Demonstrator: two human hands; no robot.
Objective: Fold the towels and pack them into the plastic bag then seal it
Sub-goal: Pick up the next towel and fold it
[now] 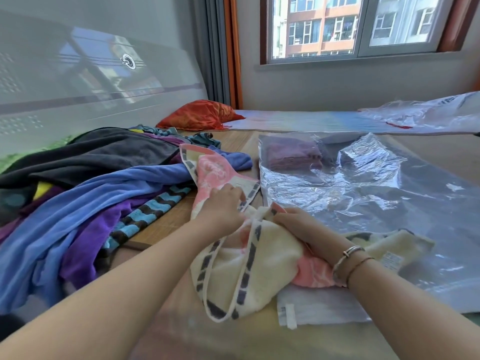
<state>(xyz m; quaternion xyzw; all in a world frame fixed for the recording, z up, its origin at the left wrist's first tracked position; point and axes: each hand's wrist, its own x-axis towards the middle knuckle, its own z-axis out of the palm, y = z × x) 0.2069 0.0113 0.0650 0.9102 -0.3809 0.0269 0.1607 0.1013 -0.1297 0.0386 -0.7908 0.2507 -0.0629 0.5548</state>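
Head view: a bed surface [223,141] below a window [358,27]. Unfolded towels [85,193] heaped at left await folding. The left hand [223,203] and right hand [298,224] both grip the cream-and-pink towel [249,258], bunched at near centre beside the plastic bag [363,193], which lies open at right with a purple folded towel [291,154] already inside at its far end.

towel [233,268]: fluffy matt terry cloth | plastic bag [376,193]: glossy crinkled clear film | red pillow [197,114]: shiny satin
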